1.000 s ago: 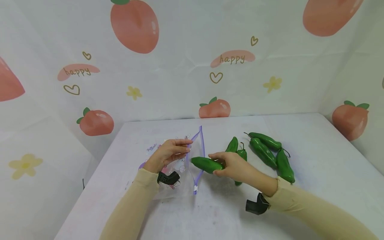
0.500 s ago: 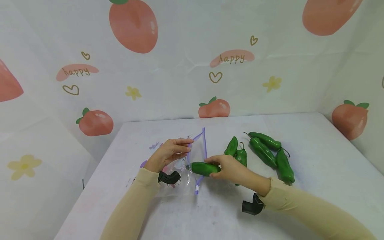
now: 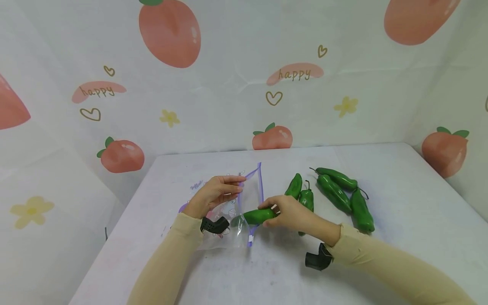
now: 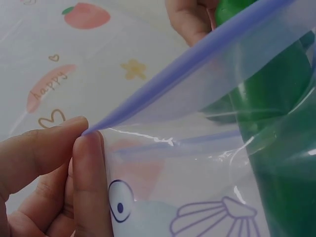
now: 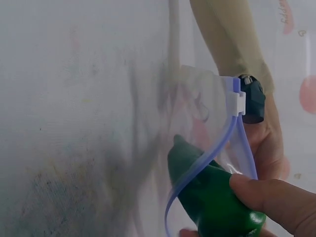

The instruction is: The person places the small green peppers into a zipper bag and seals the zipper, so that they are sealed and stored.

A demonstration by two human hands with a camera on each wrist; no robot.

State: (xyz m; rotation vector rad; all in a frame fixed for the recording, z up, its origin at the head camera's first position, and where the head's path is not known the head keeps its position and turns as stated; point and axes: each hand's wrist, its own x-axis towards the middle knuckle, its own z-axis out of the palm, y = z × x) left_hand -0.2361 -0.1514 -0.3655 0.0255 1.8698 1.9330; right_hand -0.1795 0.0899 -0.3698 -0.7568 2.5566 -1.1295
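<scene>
My left hand (image 3: 215, 195) pinches the purple rim of a clear zip bag (image 3: 223, 243) between thumb and fingers, holding its mouth apart. In the left wrist view the purple zip edge (image 4: 192, 57) runs from the fingertips to the upper right. My right hand (image 3: 291, 214) grips a green chili pepper (image 3: 256, 217) by one end. The pepper's other end is inside the bag's mouth, showing through the clear plastic. The right wrist view shows the thumb (image 5: 269, 197) on the pepper (image 5: 217, 200) and the white zip slider (image 5: 236, 103) above.
Two more green peppers, one (image 3: 295, 186) beside another (image 3: 306, 199), lie just behind my right hand. Farther right is a cluster of three peppers (image 3: 334, 195). Everything lies on a white table (image 3: 404, 186) with a printed curtain (image 3: 228, 84) behind it.
My right hand has moved left and slightly down, sliding the pepper's far end into the bag. My left hand stays at the rim; the bag's mouth has shifted slightly right.
</scene>
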